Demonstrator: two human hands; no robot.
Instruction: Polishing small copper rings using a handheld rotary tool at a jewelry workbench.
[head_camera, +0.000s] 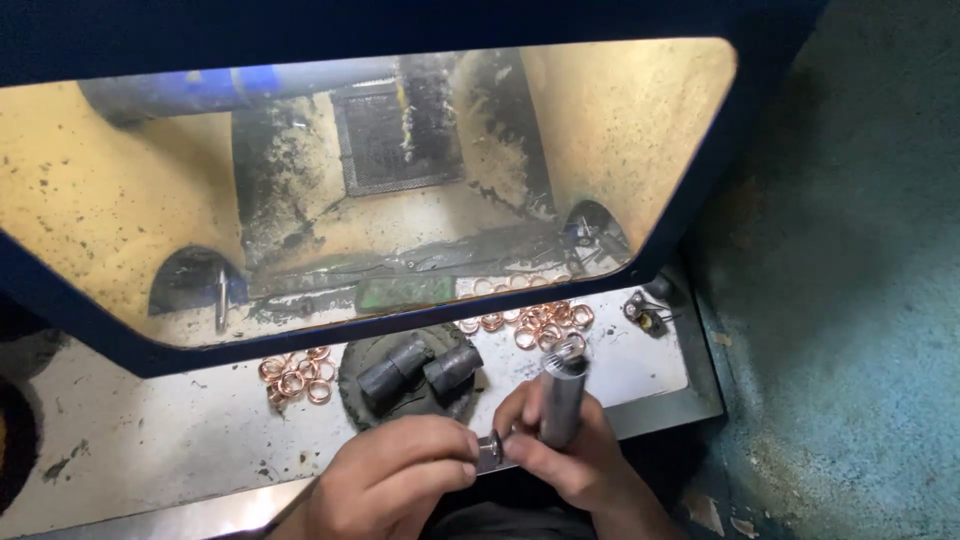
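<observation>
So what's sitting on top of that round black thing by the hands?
Two dark metal cylinders lie side by side on the round black pad. The left hand and right hand cover its near edge.

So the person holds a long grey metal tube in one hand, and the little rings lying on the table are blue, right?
Not quite. The head view shows the right hand holding the long grey metal tube, but the little rings on the pale metal table are copper-coloured, not blue.

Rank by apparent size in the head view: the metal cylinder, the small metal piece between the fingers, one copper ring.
1. Metal cylinder in the right hand.
2. Small metal piece and a copper ring: look alike; the piece is nearer the camera, so unranked.
</observation>
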